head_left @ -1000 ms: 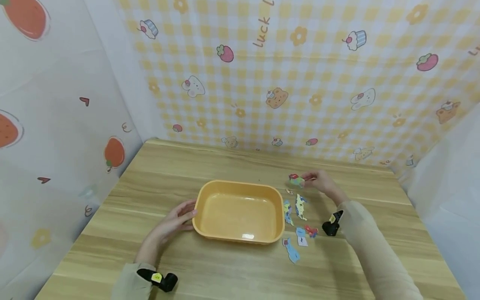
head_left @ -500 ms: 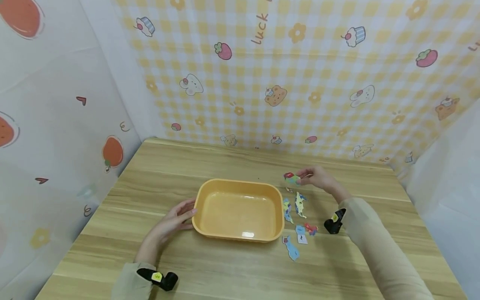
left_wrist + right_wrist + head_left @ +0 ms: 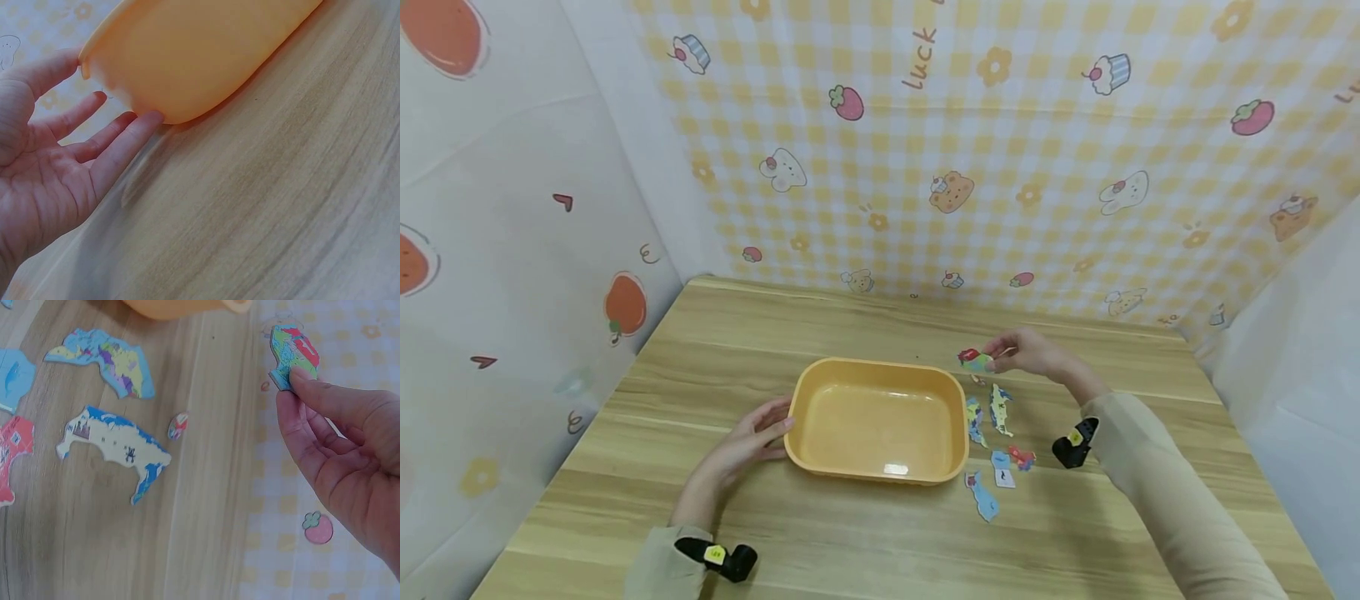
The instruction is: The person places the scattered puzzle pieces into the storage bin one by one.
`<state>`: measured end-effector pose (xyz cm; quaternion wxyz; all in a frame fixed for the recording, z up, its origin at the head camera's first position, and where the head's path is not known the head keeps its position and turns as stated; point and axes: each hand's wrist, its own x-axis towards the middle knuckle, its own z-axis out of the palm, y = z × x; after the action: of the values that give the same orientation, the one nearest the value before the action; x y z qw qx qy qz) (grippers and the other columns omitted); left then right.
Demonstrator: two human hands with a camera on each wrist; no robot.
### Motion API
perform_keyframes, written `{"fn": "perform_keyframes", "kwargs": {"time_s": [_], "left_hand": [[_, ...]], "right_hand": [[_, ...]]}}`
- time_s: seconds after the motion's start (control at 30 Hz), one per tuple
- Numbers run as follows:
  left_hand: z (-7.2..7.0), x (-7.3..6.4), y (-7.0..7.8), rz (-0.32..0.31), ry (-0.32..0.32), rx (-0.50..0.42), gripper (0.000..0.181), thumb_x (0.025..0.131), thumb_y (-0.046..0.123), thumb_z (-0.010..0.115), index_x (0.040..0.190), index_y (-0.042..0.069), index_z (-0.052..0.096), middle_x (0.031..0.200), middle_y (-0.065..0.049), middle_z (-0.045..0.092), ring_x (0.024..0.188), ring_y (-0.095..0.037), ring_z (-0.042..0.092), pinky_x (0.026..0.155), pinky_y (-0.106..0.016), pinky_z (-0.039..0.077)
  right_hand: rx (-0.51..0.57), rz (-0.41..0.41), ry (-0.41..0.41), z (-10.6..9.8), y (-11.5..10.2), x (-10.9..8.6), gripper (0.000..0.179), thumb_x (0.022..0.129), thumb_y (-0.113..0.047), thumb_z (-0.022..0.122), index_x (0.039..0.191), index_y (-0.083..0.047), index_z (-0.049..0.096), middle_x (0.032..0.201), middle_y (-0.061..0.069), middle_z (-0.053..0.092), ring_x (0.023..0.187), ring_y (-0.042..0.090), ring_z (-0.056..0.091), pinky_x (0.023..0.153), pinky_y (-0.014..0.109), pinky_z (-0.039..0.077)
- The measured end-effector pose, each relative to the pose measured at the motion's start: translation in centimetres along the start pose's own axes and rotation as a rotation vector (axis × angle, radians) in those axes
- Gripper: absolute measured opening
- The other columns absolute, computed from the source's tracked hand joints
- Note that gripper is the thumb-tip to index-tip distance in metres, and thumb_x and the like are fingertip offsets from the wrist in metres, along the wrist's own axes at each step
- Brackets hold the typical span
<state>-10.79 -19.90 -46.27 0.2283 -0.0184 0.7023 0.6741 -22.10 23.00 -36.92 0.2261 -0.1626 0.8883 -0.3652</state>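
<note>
My right hand (image 3: 1030, 353) pinches a red, green and blue map puzzle piece (image 3: 974, 360) between thumb and fingers, raised above the table near its back. In the right wrist view the thumb lies over the lower end of this piece (image 3: 295, 353). My left hand (image 3: 752, 433) rests at the left end of a yellow plastic basin (image 3: 880, 479). The left wrist view shows the thumb at the basin's rim and fairly straight, spread fingers (image 3: 128, 147) against its outer wall. Nothing shows inside the basin.
Several flat puzzle pieces lie right of the basin: a cream and blue one (image 3: 1000, 410), a multicoloured one (image 3: 974, 421), a red one (image 3: 1021, 457), a light blue one (image 3: 982, 497) and a tiny one (image 3: 177, 425). A patterned cloth (image 3: 955, 250) hangs behind the wooden table (image 3: 850, 542).
My right hand has moved left with the puzzle piece, toward the basin's back right corner. The left hand and the basin stay where they were. The head view has shifted slightly.
</note>
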Motion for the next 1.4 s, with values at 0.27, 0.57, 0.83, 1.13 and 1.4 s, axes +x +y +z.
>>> {"fn": "perform_keyframes", "kwargs": {"time_s": [0.27, 0.57, 0.83, 1.13, 1.4], "left_hand": [[0.1, 0.0, 0.0, -0.011, 0.013, -0.009, 0.064, 0.091, 0.029, 0.056, 0.142, 0.006, 0.025, 0.145, -0.024, 0.027, 0.119, -0.029, 0.046, 0.087, -0.040, 0.053], [0.0, 0.1, -0.3, -0.019, 0.008, -0.004, 0.066, 0.090, 0.030, 0.056, 0.142, 0.006, 0.024, 0.146, -0.023, 0.025, 0.122, -0.032, 0.044, 0.088, -0.039, 0.053], [0.0, 0.0, -0.1, -0.010, 0.011, -0.001, 0.065, 0.091, 0.030, 0.056, 0.142, 0.006, 0.023, 0.146, -0.024, 0.026, 0.123, -0.033, 0.043, 0.088, -0.040, 0.053], [0.1, 0.2, 0.0, 0.002, 0.000, -0.003, 0.064, 0.092, 0.028, 0.055, 0.142, 0.005, 0.023, 0.145, -0.024, 0.027, 0.126, -0.036, 0.040, 0.089, -0.042, 0.052], [-0.1, 0.2, -0.2, 0.018, -0.014, -0.009, 0.064, 0.092, 0.027, 0.055, 0.142, 0.004, 0.022, 0.145, -0.025, 0.026, 0.125, -0.035, 0.040, 0.088, -0.043, 0.052]], "right_hand": [[0.014, -0.057, -0.049, 1.4, -1.5, 0.9, 0.027, 0.084, -0.009, 0.063, 0.106, 0.006, 0.059, 0.102, 0.019, 0.062, 0.092, 0.022, 0.060, 0.081, 0.038, 0.054], [0.010, -0.071, -0.072, 2.5, -2.3, 1.5, 0.025, 0.083, -0.010, 0.065, 0.104, 0.004, 0.060, 0.099, 0.016, 0.062, 0.090, 0.020, 0.058, 0.077, 0.032, 0.054], [-0.049, -0.082, -0.112, 3.4, -3.4, 2.3, 0.027, 0.083, -0.015, 0.066, 0.104, 0.000, 0.061, 0.098, 0.012, 0.064, 0.091, 0.019, 0.058, 0.079, 0.031, 0.052], [-0.063, -0.027, -0.142, 4.9, -5.1, 3.9, 0.024, 0.081, -0.017, 0.069, 0.101, -0.005, 0.062, 0.098, 0.007, 0.064, 0.092, 0.018, 0.057, 0.083, 0.031, 0.049], [-0.033, -0.044, -0.186, 6.6, -6.5, 5.1, 0.020, 0.081, -0.007, 0.067, 0.098, 0.002, 0.063, 0.091, 0.010, 0.064, 0.080, 0.013, 0.057, 0.073, 0.022, 0.053]]}}
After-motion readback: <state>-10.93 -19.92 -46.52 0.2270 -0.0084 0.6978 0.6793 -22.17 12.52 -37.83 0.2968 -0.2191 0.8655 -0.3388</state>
